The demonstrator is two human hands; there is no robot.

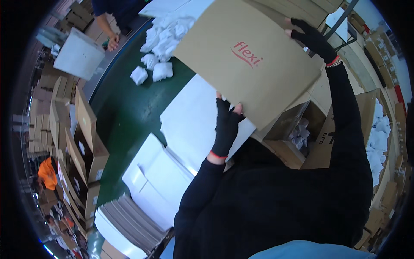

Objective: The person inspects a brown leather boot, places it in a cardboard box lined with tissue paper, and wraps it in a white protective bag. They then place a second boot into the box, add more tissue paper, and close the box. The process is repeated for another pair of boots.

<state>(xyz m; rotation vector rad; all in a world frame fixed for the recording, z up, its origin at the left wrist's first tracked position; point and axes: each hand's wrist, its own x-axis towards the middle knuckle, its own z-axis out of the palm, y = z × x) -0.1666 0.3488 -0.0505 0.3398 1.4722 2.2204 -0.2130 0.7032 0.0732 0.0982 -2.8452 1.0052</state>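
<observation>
A large brown cardboard box panel (215,39) with a red printed mark spans the upper middle. My left hand (227,125), in a black fingerless glove, pinches its near edge. At the far right edge, my gloved right hand (311,39) holds the same cardboard, its fingertips over the side. White flat sheets (185,114) lie under and left of the cardboard, partly covered by it. Nearer me rests a white unfolded carton (157,172), and beside it a stack of white-faced cardboard sheets (129,228).
Crumpled white packing paper (166,36) lies on the green table (125,116). Open brown boxes (86,146) line its left side. An open carton (297,129) with plastic stands at right, near a box of white pieces (377,142). Another person's hand (113,42) is across the table.
</observation>
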